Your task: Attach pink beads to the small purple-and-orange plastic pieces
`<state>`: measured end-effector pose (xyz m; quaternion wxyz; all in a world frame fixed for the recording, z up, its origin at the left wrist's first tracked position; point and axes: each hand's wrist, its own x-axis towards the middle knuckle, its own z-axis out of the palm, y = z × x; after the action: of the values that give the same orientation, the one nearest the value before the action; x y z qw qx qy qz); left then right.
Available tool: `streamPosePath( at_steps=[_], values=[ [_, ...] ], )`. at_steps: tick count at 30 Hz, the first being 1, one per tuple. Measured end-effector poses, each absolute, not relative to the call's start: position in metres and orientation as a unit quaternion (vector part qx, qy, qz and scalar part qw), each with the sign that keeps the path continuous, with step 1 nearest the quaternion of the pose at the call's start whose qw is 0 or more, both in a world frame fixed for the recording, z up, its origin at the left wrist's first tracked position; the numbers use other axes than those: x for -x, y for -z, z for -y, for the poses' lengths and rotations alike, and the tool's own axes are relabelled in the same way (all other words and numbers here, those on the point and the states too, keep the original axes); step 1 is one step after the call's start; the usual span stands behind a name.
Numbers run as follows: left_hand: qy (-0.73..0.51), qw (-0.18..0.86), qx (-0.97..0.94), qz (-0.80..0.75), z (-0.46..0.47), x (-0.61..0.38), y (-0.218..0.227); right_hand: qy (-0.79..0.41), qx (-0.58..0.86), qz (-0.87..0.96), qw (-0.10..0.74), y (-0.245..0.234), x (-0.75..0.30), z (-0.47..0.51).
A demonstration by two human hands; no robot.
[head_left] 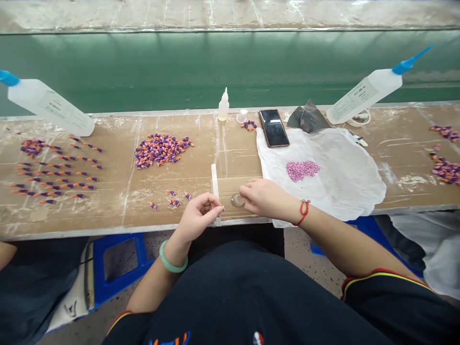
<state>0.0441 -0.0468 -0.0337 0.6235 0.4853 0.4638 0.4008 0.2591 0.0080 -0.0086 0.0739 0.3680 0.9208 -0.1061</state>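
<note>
My left hand, wearing a green bangle, pinches a small purple-and-white piece between thumb and forefinger, just above the table's front edge. Close by on the right, my right hand is closed, its fingertips at a small round shiny disc or dish; whether they grip anything is hidden. Between the hands a narrow white strip lies on the cardboard. Several little purple-and-orange pieces rest left of my left hand. Beyond my right wrist, tiny pink pieces are heaped on a white cloth.
Behind the hands stand a small dropper bottle and a phone. Large blue-tipped bottles lean at left and right. A pile of purple-and-orange pieces and rows of them cover the left side. Another person's arm shows at far left.
</note>
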Motion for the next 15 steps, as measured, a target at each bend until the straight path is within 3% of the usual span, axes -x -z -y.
streamPosePath(
  at_steps=[4,8,10,15],
  values=[
    [-0.394,0.654,-0.445,-0.468,0.047,-0.043,0.032,0.096,-0.365,-0.922,0.085,0.006,-0.258,-0.008],
    [-0.408,0.670,-0.416,-0.461,0.048,-0.044,0.032,0.145,-0.381,-0.913,0.025,0.004,-0.262,-0.009],
    [-0.427,0.678,-0.400,-0.445,0.048,-0.045,0.031,0.227,-0.405,-0.885,-0.044,0.001,-0.265,-0.008],
    [-0.467,0.708,-0.367,-0.382,0.052,-0.050,0.021,0.594,-0.418,-0.651,-0.221,-0.012,-0.263,0.009]
  ],
)
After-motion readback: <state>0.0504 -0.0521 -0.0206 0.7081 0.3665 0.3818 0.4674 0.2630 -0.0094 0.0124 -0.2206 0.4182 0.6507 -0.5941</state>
